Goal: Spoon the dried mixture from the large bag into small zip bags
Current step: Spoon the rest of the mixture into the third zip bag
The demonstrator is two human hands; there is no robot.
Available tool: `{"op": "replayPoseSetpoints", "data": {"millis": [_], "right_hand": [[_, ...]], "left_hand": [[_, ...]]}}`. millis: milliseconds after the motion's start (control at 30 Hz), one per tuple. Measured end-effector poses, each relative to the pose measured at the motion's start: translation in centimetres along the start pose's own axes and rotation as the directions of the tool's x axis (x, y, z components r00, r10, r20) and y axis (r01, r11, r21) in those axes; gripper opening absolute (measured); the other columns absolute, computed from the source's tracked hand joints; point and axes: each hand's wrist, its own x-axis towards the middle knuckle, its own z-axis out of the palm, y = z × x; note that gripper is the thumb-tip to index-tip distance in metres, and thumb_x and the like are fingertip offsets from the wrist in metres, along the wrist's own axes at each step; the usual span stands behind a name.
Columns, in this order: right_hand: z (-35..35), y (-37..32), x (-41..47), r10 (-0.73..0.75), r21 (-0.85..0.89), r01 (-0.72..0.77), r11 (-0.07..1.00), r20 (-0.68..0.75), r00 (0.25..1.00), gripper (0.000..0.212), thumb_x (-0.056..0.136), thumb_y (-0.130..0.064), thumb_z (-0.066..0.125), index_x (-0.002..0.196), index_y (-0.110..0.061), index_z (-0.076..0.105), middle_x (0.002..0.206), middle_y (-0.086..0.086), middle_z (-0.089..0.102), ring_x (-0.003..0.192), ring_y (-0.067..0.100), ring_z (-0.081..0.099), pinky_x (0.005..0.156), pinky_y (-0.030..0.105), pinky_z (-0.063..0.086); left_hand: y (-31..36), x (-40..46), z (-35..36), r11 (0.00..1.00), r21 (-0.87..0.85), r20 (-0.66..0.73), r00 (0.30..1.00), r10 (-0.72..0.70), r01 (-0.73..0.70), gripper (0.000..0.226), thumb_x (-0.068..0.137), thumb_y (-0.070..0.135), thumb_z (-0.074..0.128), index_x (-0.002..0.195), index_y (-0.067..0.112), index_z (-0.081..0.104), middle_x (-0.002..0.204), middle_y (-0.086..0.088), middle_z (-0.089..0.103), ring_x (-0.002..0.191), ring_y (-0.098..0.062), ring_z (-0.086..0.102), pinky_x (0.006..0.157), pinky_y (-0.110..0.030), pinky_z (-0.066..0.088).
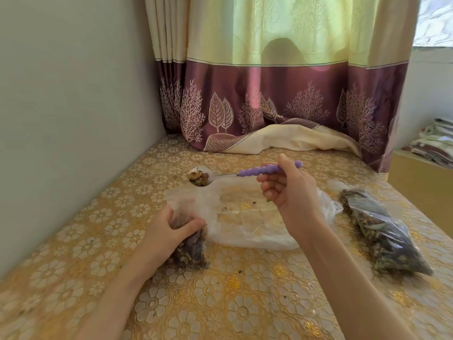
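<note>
Purple-handled spoon sits pinched in my right hand, its bowl heaped with mixture above the large bag, which lies flat and nearly empty. My left hand grips a small bag upright on the table; a filled bag lies to the right.

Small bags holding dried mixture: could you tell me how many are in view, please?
2: one small bag gripped by the left hand, one filled bag lying at the table's right. None seems hidden.

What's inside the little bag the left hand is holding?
The small zip bag, gripped near its top by the left hand, holds a dark dried mixture that fills its lower part. The fingers cover the upper part, so how far it is filled cannot be seen.
</note>
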Motion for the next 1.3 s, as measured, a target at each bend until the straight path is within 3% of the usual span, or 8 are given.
{"op": "replayPoseSetpoints", "data": {"millis": [67, 167, 300, 500, 667, 767, 900, 1300], "right_hand": [[0.5, 0.1, -0.3, -0.010, -0.029, 0.013, 0.999, 0.096, 0.995, 0.034, 0.100, -0.019, 0.042, 0.076, -0.002, 0.059, 0.067, 0.009, 0.072, 0.048, 0.009, 0.053, 0.044, 0.017, 0.043], [0.8, 0.1, -0.5, -0.016, -0.050, 0.026, 0.998, 0.193, 0.981, 0.025, 0.095, -0.009, 0.044, 0.079, -0.002, 0.061, 0.079, 0.017, 0.073, 0.052, 0.012, 0.052, 0.047, 0.019, 0.045], [0.4, -0.1, -0.3, -0.049, -0.020, 0.053, 0.998, 0.183, 0.982, 0.023, 0.092, -0.007, 0.044, 0.080, -0.003, 0.062, 0.082, 0.019, 0.073, 0.053, 0.013, 0.051, 0.048, 0.020, 0.045], [-2.6, -0.8, 0.4, -0.044, 0.047, 0.047, 0.998, -0.061, 0.997, 0.030, 0.098, -0.026, 0.048, 0.084, -0.008, 0.066, 0.064, 0.004, 0.069, 0.053, 0.009, 0.056, 0.048, 0.017, 0.047], [-7.0, -0.6, 0.3, 0.002, -0.049, -0.016, 0.999, -0.289, 0.957, 0.033, 0.094, -0.037, 0.055, 0.082, -0.008, 0.065, 0.059, 0.001, 0.067, 0.051, 0.008, 0.060, 0.048, 0.016, 0.050], [-9.0, 0.4, -0.4, -0.051, -0.150, -0.001, 0.989, -0.341, 0.939, 0.034, 0.092, -0.035, 0.058, 0.076, -0.006, 0.065, 0.057, 0.001, 0.067, 0.050, 0.008, 0.060, 0.047, 0.015, 0.049], [-10.3, 1.7, -0.9, -0.177, -0.277, 0.069, 0.958, -0.387, 0.905, 0.044, 0.097, -0.034, 0.051, 0.067, -0.005, 0.068, 0.066, 0.007, 0.073, 0.048, 0.009, 0.059, 0.043, 0.015, 0.047], [-13.2, 3.4, -0.4, -0.279, -0.456, 0.025, 0.890, -0.499, 0.820, 0.053, 0.098, -0.038, 0.046, 0.059, -0.012, 0.072, 0.063, 0.010, 0.072, 0.048, 0.015, 0.063, 0.051, 0.026, 0.055]], "left_hand": [[0.0, 0.0, 0.0, 1.000, -0.025, 0.012, 1.000, 0.018, -0.017, 0.053, 0.050, 0.048, 0.075, 0.096, 0.026, 0.059, 0.088, 0.011, 0.072, 0.080, 0.001, 0.066, 0.063, -0.014, 0.047], [-0.1, 0.2, -0.2, 0.997, -0.061, 0.030, 0.998, 0.055, -0.053, 0.057, 0.056, 0.044, 0.076, 0.102, 0.014, 0.061, 0.094, 0.006, 0.072, 0.088, -0.007, 0.067, 0.072, -0.021, 0.051], [0.2, 0.2, -0.1, 0.993, -0.041, 0.041, 0.993, 0.109, -0.108, 0.059, 0.066, 0.044, 0.072, 0.120, 0.027, 0.056, 0.097, 0.025, 0.068, 0.090, 0.011, 0.061, 0.077, -0.017, 0.042], [0.2, 0.0, -0.1, 0.992, 0.027, 0.023, 0.992, 0.123, -0.123, 0.055, 0.064, 0.056, 0.064, 0.114, 0.036, 0.058, 0.096, 0.018, 0.067, 0.084, 0.019, 0.056, 0.068, -0.008, 0.040], [0.2, -0.1, 0.5, 0.978, 0.125, 0.016, 0.986, 0.167, -0.168, 0.046, 0.067, 0.058, 0.057, 0.106, 0.036, 0.060, 0.067, 0.022, 0.064, 0.063, 0.013, 0.057, 0.059, -0.006, 0.044], [-0.5, 0.0, 0.7, 0.945, 0.272, 0.037, 0.983, 0.180, -0.184, 0.044, 0.072, 0.066, 0.048, 0.094, 0.030, 0.062, 0.070, 0.007, 0.056, 0.059, -0.008, 0.051, 0.060, -0.025, 0.045], [-1.1, -0.2, 1.3, 0.872, 0.457, 0.072, 0.984, 0.162, -0.177, 0.077, 0.067, 0.072, 0.038, 0.096, 0.005, 0.061, 0.069, -0.012, 0.053, 0.059, -0.023, 0.046, 0.053, -0.021, 0.033], [-1.3, 0.0, 1.1, 0.811, 0.545, 0.103, 0.977, 0.184, -0.211, 0.081, 0.064, 0.081, 0.029, 0.091, 0.010, 0.056, 0.068, -0.001, 0.052, 0.059, -0.016, 0.046, 0.053, -0.028, 0.036]]}}
